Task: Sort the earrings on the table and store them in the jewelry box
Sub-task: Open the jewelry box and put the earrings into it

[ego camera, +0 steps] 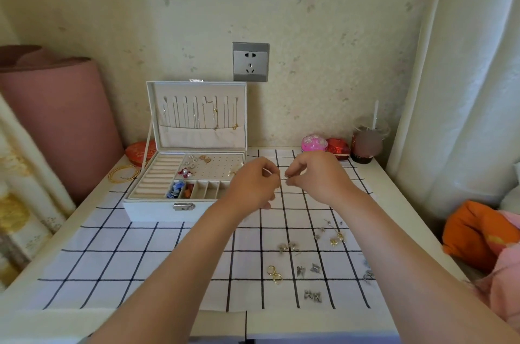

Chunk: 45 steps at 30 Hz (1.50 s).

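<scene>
1. Pinching at mid-frame, the left hand (254, 183) and right hand (315, 175) meet fingertip to fingertip above the desk (374, 175), just right of the box (157, 211). Each grip is nearly closed on something tiny, likely an earring and its back; it is too small to be sure.
2. Loose earrings (298, 259) lie at lower right on a white cloth (140, 259) with black grid lines: gold hoops, silvery butterflies, pearl drops.
3. Its lid open, the pale fabric-lined box at centre left holds a perforated stud panel, ring rolls and small compartments with blue and red pieces.
4. Risk: a small smooth piece could slip from the fingertips, bounce, and vanish off the desk edge. Thin posts may bend if squeezed hard.
</scene>
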Motion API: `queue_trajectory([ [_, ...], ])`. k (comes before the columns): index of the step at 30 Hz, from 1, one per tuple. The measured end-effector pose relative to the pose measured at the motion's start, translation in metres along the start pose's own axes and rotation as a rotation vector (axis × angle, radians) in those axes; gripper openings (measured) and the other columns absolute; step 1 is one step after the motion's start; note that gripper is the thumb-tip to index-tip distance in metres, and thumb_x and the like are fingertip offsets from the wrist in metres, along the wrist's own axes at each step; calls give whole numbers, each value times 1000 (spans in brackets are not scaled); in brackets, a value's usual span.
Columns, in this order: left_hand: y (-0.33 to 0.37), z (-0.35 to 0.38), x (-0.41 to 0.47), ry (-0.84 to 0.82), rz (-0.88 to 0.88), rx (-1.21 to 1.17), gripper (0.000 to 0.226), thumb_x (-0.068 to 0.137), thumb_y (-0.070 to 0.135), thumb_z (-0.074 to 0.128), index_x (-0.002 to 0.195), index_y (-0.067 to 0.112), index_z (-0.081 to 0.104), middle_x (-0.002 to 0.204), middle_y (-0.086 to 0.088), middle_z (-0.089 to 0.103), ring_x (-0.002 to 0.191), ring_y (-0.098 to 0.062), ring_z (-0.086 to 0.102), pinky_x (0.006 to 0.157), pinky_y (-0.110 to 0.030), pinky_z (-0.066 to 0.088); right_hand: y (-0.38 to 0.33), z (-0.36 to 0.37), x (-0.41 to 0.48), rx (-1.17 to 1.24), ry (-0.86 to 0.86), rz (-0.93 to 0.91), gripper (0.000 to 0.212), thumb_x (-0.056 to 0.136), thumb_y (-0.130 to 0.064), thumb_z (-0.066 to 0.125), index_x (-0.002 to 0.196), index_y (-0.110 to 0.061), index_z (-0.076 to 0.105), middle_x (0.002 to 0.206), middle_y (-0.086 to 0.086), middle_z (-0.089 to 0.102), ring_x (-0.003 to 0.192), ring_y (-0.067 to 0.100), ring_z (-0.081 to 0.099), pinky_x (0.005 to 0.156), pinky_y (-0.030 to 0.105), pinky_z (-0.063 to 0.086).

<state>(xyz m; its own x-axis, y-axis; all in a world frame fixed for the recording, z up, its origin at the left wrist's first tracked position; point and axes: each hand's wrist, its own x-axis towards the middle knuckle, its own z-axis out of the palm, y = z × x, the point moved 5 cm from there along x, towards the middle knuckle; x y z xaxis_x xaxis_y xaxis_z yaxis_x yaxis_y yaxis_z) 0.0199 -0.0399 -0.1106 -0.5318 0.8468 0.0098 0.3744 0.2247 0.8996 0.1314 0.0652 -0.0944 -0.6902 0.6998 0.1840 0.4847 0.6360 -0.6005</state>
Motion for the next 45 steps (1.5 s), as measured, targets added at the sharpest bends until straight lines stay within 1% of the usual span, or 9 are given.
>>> queue_trajectory([
  [8, -11, -54, -5, 86, -6, -159, 7, 95, 17, 63, 95, 12, 67, 84, -6, 68, 58, -10, 64, 54, -27, 58, -52, 20, 14, 198, 175, -109, 21, 77, -19, 83, 71, -33, 69, 75, -17, 68, 77, -4, 63, 68, 16, 46],
  [16, -30, -101, 1, 183, 21, -281, 9, 95, 15, 63, 96, 14, 72, 83, -5, 69, 59, -9, 65, 52, -24, 53, -92, 53, 39, 256, 139, -190, 14, 80, -13, 79, 80, -26, 75, 75, -13, 68, 67, -13, 58, 58, 3, 39],
  [21, -47, -133, 10, 239, -13, -314, 10, 95, 15, 62, 96, 11, 71, 88, -11, 70, 61, -10, 64, 52, -22, 53, -123, 70, 57, 248, -13, -301, 20, 81, -10, 77, 83, -31, 75, 77, -16, 71, 75, -9, 65, 68, 7, 48],
  [25, -55, -159, 15, 241, -29, -322, 9, 95, 16, 64, 96, 11, 72, 82, -7, 72, 61, -11, 64, 54, -24, 56, -144, 79, 74, 286, -112, -332, 27, 80, -15, 82, 84, -40, 72, 82, -9, 74, 64, -4, 65, 61, 18, 50],
  [31, -69, -181, 21, 231, -56, -294, 8, 94, 17, 65, 95, 14, 72, 83, -3, 71, 58, -7, 64, 51, -19, 51, -152, 93, 90, 340, -101, -336, 13, 82, -15, 80, 82, -28, 76, 71, -11, 73, 47, 8, 58, 58, 23, 56],
  [34, -77, -190, 23, 305, -70, -267, 8, 92, 16, 66, 100, 13, 69, 86, -4, 73, 57, -10, 64, 51, -22, 53, -140, 107, 100, 202, -64, -280, 7, 83, -21, 80, 82, -27, 77, 79, -12, 73, 56, -4, 62, 64, 20, 53],
  [38, -84, -196, 24, 343, -87, -258, 11, 91, 19, 69, 98, 10, 68, 89, -2, 75, 61, -11, 67, 48, -19, 50, -132, 125, 101, -91, -50, -343, 6, 82, -30, 79, 78, -32, 76, 82, -18, 68, 85, 1, 62, 82, 27, 48],
  [41, -85, -194, 24, 340, -78, -279, 14, 89, 25, 72, 96, 13, 69, 88, 0, 71, 69, -10, 67, 52, -18, 51, -132, 131, 98, -242, -20, -406, 4, 82, -35, 79, 81, -32, 76, 89, -16, 64, 89, 7, 54, 80, 28, 42],
  [45, -82, -190, 26, 326, -71, -323, 13, 88, 26, 73, 94, 15, 70, 80, 2, 65, 62, -8, 61, 53, -19, 52, -130, 133, 100, -302, 29, -416, 6, 83, -38, 77, 83, -32, 75, 92, -13, 61, 91, 9, 51, 75, 28, 37],
])
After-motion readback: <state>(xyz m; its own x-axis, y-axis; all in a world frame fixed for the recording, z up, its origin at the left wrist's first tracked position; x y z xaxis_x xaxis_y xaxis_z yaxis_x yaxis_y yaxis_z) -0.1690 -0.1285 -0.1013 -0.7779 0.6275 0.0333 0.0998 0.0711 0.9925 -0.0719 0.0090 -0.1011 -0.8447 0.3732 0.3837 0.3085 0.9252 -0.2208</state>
